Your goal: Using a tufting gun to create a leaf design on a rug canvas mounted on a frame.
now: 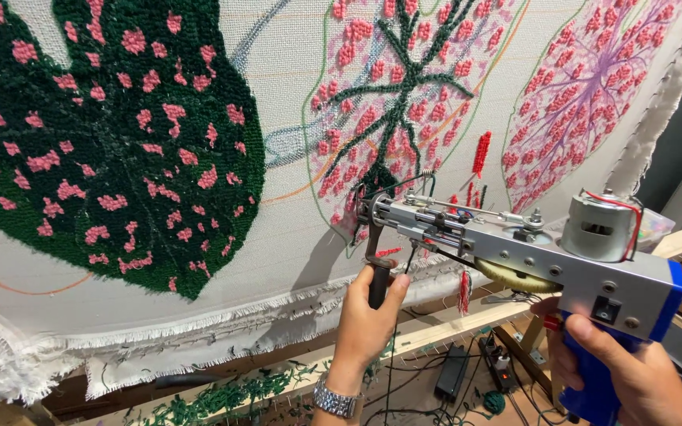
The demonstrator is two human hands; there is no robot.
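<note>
A blue and silver tufting gun (530, 252) points left, its needle tip against a stretched white cloth (286, 102). My left hand (366, 315), with a metal watch on the wrist, grips the gun's black front handle from below. My right hand (633, 375) wraps the blue rear grip at the lower right, a finger near the red trigger. The cloth bears a large dark green tufted leaf (112, 142) with pink spots at the left, and two pink leaf shapes, one (404, 102) with dark green veins by the needle, one (586, 87) with purple veins.
The cloth's frayed edge (199, 331) hangs over a wooden frame bar (467, 319). Below lie green yarn scraps (222, 398), black cables and a power strip (499, 363). Red yarn (464, 292) dangles under the gun.
</note>
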